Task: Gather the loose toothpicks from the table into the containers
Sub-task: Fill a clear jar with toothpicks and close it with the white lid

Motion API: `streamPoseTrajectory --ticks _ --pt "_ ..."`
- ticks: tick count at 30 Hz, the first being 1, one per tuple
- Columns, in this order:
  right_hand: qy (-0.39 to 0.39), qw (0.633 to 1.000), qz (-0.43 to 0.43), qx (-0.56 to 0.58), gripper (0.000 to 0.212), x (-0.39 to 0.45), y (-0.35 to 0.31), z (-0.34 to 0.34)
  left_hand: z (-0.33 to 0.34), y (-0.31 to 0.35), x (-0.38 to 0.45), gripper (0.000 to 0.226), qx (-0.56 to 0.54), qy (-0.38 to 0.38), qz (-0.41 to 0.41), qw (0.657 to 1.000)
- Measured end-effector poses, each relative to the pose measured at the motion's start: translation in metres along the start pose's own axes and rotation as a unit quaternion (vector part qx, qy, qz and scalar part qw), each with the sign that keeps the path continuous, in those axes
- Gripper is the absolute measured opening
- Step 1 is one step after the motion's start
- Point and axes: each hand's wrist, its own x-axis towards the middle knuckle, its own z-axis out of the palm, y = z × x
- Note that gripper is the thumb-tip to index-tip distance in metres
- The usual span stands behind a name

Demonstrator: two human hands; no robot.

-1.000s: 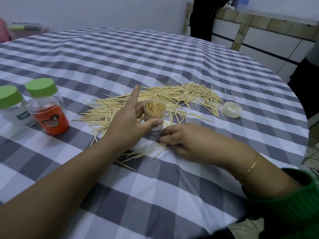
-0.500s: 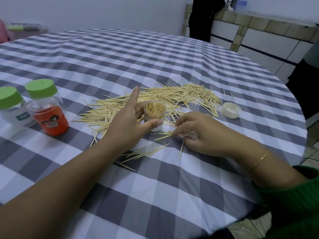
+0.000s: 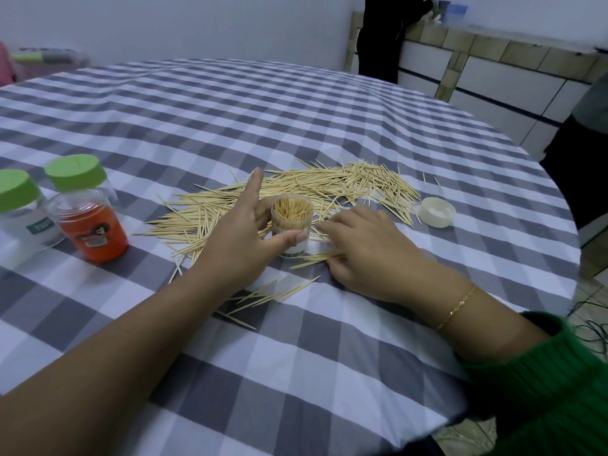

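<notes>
The loose toothpicks (image 3: 296, 192) lie spread over the bench (image 3: 296, 110) behind the upright, nearly full container (image 3: 291, 225). The left hand (image 3: 240, 245) grips the container, likely to steady it. The right hand (image 3: 368, 251), fingers curled, gathers a small bundle just beside the container's base.

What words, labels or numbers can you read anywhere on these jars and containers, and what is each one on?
Clear green-lidded jar: teal label with white letters, too blurred to read.
Orange-filled clear plastic jar: sticker with a dark figure, its print too small to read.
Small clear toothpick container held by the left hand: dark marks along its base, unreadable.
White round cap: no text visible.
</notes>
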Motion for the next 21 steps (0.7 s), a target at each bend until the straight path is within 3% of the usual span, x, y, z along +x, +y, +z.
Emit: streamPoseTrajectory --ticks 4,8,17,21 --pt "0.027 0.999 -0.031 -0.025 0.028 0.006 -0.005 0.005 0.001 0.001 0.000 0.112 0.005 0.000 -0.003 1.000" --pt "0.048 0.998 -0.005 -0.051 0.032 0.008 -0.003 0.008 0.000 0.001 -0.001 0.109 0.012 0.011 -0.007 1.000" --pt "0.040 0.994 0.058 -0.081 0.015 0.015 0.013 0.009 -0.002 0.003 -0.001 0.108 0.020 0.024 -0.008 0.999" --pt "0.005 0.990 0.119 -0.070 0.028 0.019 0.015 0.006 -0.002 0.004 -0.001 0.108 0.015 0.022 -0.010 1.000"
